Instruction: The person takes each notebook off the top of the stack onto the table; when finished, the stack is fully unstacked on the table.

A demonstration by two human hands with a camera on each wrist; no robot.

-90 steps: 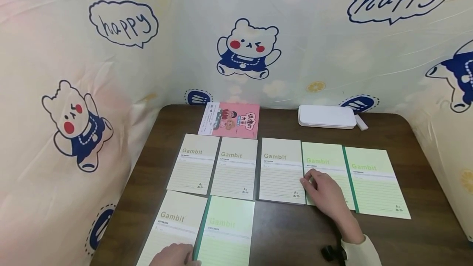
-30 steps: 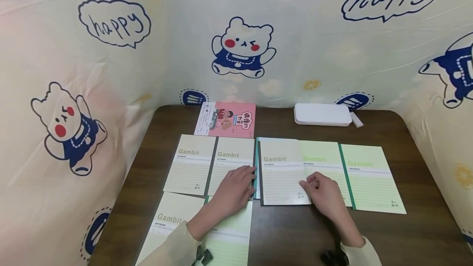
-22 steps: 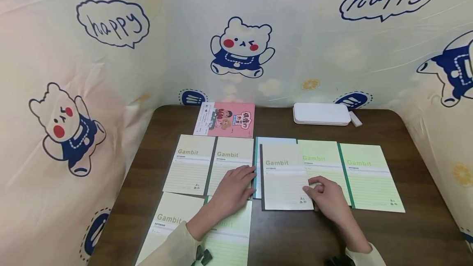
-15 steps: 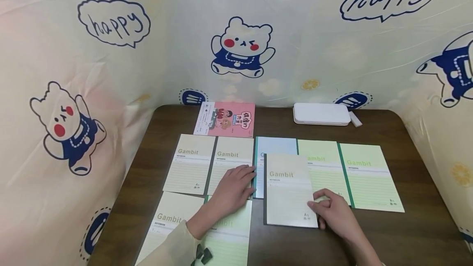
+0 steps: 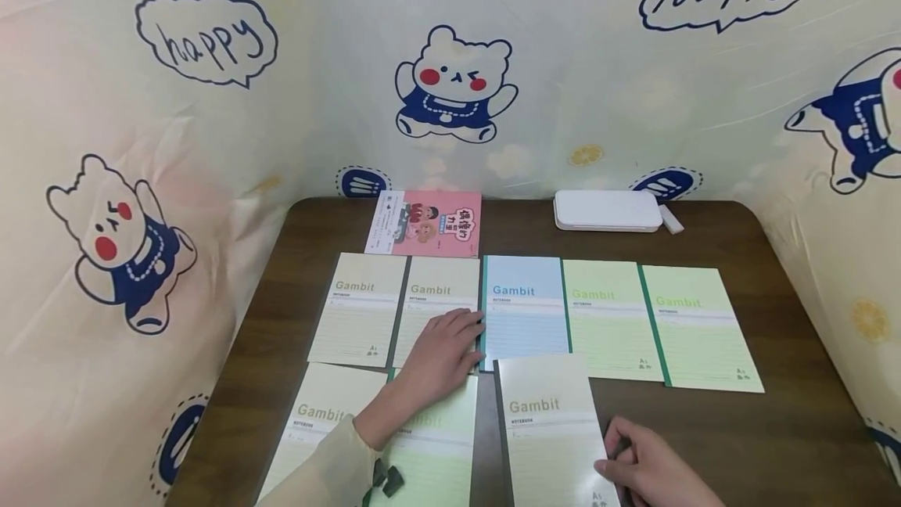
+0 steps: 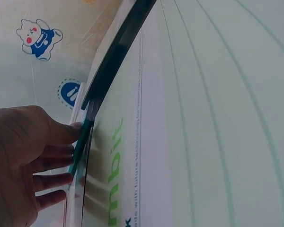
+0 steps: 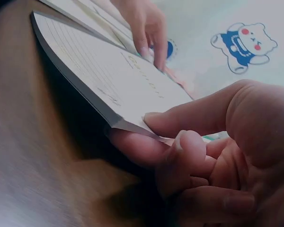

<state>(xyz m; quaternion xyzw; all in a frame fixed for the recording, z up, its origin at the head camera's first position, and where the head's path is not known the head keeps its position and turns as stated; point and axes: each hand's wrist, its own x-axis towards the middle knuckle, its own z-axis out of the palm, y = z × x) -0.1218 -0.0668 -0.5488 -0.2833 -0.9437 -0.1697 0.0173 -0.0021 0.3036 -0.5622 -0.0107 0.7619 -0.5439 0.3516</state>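
In the head view my right hand (image 5: 655,464) pinches the right edge of a cream notebook (image 5: 552,436) marked Gambit. The right wrist view shows the thumb on top of this notebook (image 7: 90,61) and a finger underneath, its near edge raised off the table. My left hand (image 5: 439,354) rests with extended fingers over a second cream notebook (image 5: 425,311), fingertips at the left spine of a blue notebook (image 5: 524,311). In the left wrist view the left hand (image 6: 19,156) has its fingers spread beside the green spine (image 6: 83,142).
Two green notebooks (image 5: 612,335) lie right of the blue one. Another cream notebook (image 5: 359,327) is at the row's left end; a cream (image 5: 317,397) and a green notebook (image 5: 450,444) lie below. Behind are a pink book (image 5: 443,225), a white case (image 5: 608,210) and a small white block (image 5: 671,219).
My right hand has drawn the cream notebook toward the front edge, uncovering the blue notebook beneath. My left hand moved up from the lower left to the blue notebook's spine and stays there.
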